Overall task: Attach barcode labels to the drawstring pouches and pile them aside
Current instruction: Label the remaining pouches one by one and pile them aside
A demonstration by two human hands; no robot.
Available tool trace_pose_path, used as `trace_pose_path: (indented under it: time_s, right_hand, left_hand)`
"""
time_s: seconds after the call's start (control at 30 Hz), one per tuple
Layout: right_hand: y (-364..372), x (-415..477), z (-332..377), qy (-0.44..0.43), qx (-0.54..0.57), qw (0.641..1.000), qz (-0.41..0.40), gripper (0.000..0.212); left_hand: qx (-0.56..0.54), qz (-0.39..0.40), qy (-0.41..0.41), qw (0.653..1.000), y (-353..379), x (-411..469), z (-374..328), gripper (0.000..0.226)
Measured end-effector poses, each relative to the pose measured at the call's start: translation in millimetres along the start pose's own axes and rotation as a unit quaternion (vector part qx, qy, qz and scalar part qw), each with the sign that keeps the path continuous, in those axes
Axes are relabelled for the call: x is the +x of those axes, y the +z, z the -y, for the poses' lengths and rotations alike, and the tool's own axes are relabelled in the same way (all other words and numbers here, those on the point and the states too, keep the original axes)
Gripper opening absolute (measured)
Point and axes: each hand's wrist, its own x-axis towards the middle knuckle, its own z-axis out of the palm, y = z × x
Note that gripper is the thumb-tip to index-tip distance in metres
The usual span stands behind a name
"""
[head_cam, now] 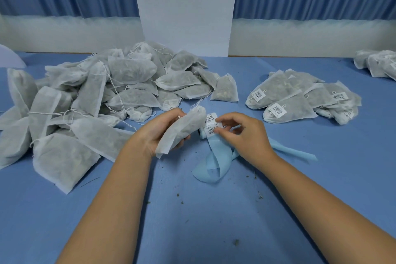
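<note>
One white, translucent, filled pouch [181, 130]

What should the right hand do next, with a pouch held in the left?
Probably peel the barcode label free of the blue backing strip, ready to press onto the pouch. The right hand pinches that label, the left hand grips a pouch showing no label, and labelled pouches lie piled to the right.

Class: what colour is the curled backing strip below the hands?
Curled paper backing strip: light blue, head view.
</note>
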Motion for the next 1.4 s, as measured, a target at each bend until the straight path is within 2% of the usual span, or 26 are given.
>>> trace_pose_path:
  time_s: [0.1,0.2,0.3,0.4,0.47,0.6,0.7,0.77,0.83,0.93,1.1,1.17,1.3,1.4]
  right_hand:
    - [-1,-1,3,-0.03,-0.016,0.999,-0.008,0.013]
    - [-3,-3,7,-0.035,0.012,0.999,-0.006,0.018]
    - [-6,-2,15,0.015,0.132,0.991,-0.027,0.024]
    - [-13,4,19,0.106,0.293,0.945,-0.096,0.026]
    - [-18,8,20,0.14,0.35,0.92,-0.104,0.023]
    - [-19,16,26,0.123,0.324,0.936,-0.067,0.027]
    - [-18,26,35,0.14,0.32,0.937,-0.032,0.019]
    - [-15,30,38,0.177,0.379,0.908,0.023,0.012]
    - [-10,29,38,0.209,0.431,0.875,0.067,0.005]
    - [-5,26,29,0.231,0.403,0.882,0.078,0.014]
    - [-12,23,23,0.257,0.395,0.878,0.085,0.015]
    - [-13,23,25,0.26,0.371,0.886,0.102,0.004]
    - [-14,22,25,0.267,0.318,0.901,0.129,0.004]
    - [-11,20,24,0.276,0.265,0.918,0.106,0.007]
  left_hand:
    - [-0.016,-0.002,0.004,1.0,-1,2,-1,0.015]
    - [-0.032,-0.014,0.01,0.999,-2,5,-1,0.022]
    - [-0.014,-0.034,0.02,0.999,-3,5,-1,0.033]
    - [0.038,-0.05,0.056,0.996,0,5,-1,0.019]
    - [0.103,-0.043,0.103,0.988,2,6,2,0.019]
    - [0.2,0.023,0.15,0.968,9,3,5,0.007]
    - [0.225,0.037,0.172,0.958,11,1,6,0.026]
    - [0.23,0.04,0.187,0.954,13,0,5,0.035]
    - [0.237,0.049,0.195,0.951,13,0,5,0.029]
    - [0.252,0.065,0.19,0.947,12,-1,5,0.021]
    - [0.245,0.108,0.168,0.949,9,-3,5,0.031]
    - [0.242,0.109,0.169,0.949,10,-3,5,0.033]
    - [0.249,0.098,0.171,0.948,11,-3,6,0.034]
    - [0.247,0.1,0.171,0.949,12,-3,6,0.036]
